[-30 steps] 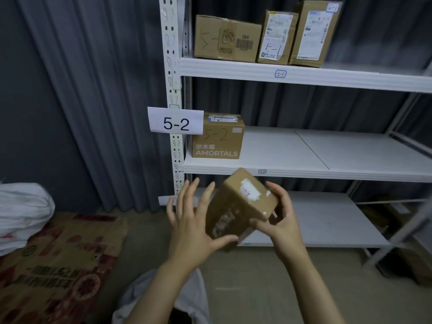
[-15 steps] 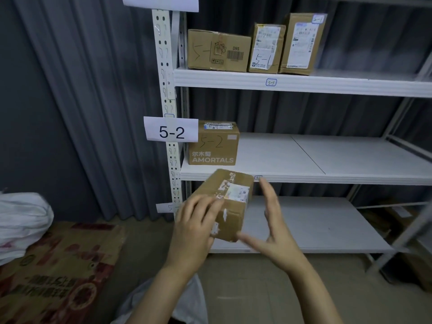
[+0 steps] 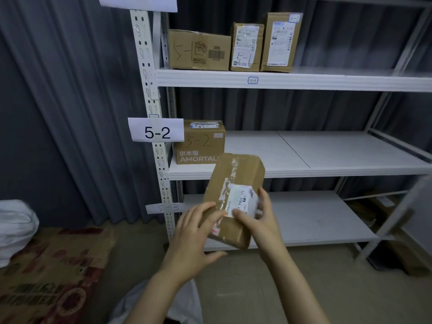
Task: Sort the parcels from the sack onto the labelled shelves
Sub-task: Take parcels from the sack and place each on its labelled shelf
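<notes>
A small brown cardboard parcel (image 3: pixel 236 183) with clear tape and a white shipping label hangs tilted in front of the shelves. My left hand (image 3: pixel 196 232) grips its near left corner, fingers curled over the top. My right hand (image 3: pixel 261 220) holds its right side, thumb on the label. Behind it the 5-2 shelf (image 3: pixel 327 157) carries one AMORTALS box (image 3: pixel 201 143) marked 5-2. The 5-1 shelf (image 3: pixel 304 80) above holds three boxes marked 5-1. The white sack (image 3: pixel 152 305) lies open below my arms.
The white 5-2 sign (image 3: pixel 156 129) is fixed to the perforated upright (image 3: pixel 149 73); a handwritten 5-3 tag (image 3: pixel 167 208) marks the bottom shelf (image 3: pixel 315 220). A printed cardboard sheet (image 3: pixel 46 272) and a white bag (image 3: pixel 14 228) lie on the floor at left. Grey curtain behind.
The parcel has turned so its taped, labelled face points up at me. My right hand, spread apart from it half a second ago, now holds its right side. The camera tilted up slightly.
</notes>
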